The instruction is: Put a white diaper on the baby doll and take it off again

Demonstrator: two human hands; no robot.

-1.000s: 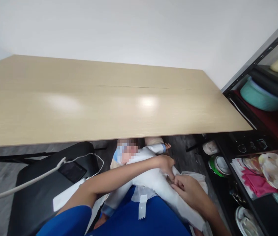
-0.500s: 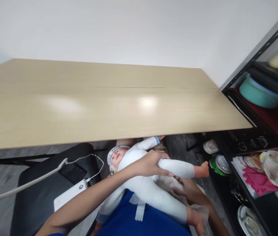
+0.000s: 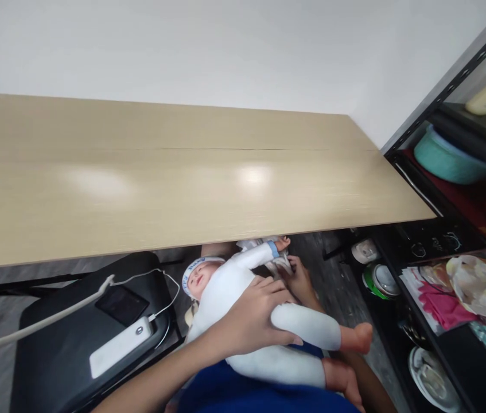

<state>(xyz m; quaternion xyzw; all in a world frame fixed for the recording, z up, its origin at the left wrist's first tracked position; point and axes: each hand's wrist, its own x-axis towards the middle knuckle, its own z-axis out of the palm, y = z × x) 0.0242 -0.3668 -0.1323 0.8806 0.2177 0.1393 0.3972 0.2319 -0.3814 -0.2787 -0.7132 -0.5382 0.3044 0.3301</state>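
Observation:
A baby doll (image 3: 234,287) in white clothes with blue cuffs and a white lettered headband lies on its back across the lap, head to the left and feet to the right. My left hand (image 3: 255,312) is closed over the doll's belly and hip, the thumb beside its upper leg. Past the doll, my right hand (image 3: 299,278) pinches a crumpled whitish piece of material (image 3: 279,264), cloth or thin plastic, near the doll's raised hand. Part of that material is hidden behind the doll's arm and below the table edge.
A wooden table (image 3: 182,201) spans the front. On the left, a black chair (image 3: 53,321) bears a white power bank (image 3: 120,347) with a cable and a dark phone (image 3: 122,304). A rack at right holds a teal basin (image 3: 449,158), pink cloth (image 3: 444,304) and tape rolls.
My right hand has moved forward from under the doll's legs, bringing the crumpled material beside the doll's raised hand. My left hand stays on the doll, whose legs now lie closer together.

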